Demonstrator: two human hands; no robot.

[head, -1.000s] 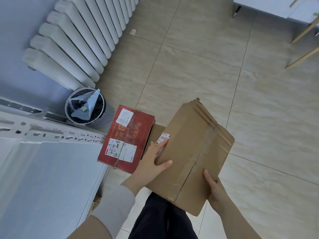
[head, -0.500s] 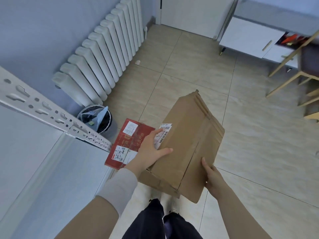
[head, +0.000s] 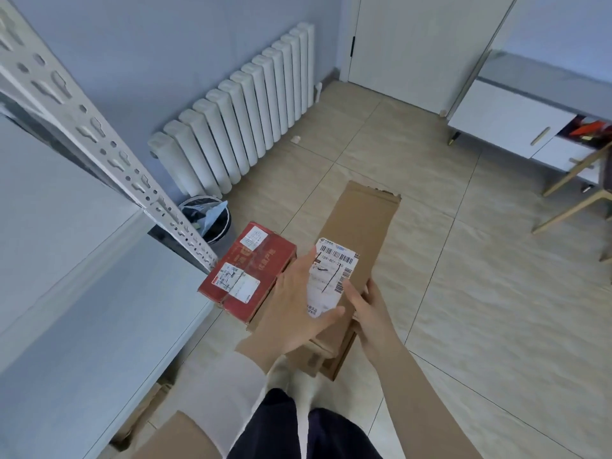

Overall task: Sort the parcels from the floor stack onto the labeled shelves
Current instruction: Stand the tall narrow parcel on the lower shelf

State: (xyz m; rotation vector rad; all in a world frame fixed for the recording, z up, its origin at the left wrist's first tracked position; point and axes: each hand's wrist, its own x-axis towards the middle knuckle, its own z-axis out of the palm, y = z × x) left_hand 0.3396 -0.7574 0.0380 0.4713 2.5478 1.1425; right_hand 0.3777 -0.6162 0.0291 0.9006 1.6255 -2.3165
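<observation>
Parcels are what we are sorting, and the brown cardboard parcel (head: pixel 359 233) is up off the floor, held in front of us between both hands. Its long axis runs away from us, slightly to the right, with the near end low by our legs and the torn far end pointing toward the floor beyond. Our left hand (head: pixel 294 303) lies spread over the near left edge, thumb across the shipping label (head: pixel 331 276) on the top face. Our right hand (head: pixel 367 309) clasps the near right edge, fingers curled onto the top. Both hands grip the near end, so the far end hangs unsupported. The shelf (head: pixel 82 260) lies to our left, closer to the left hand, so we judge the parcel must swing leftward. The red parcel (head: pixel 248 271) sits on the floor below, just beside the shelf upright (head: pixel 99 137).
</observation>
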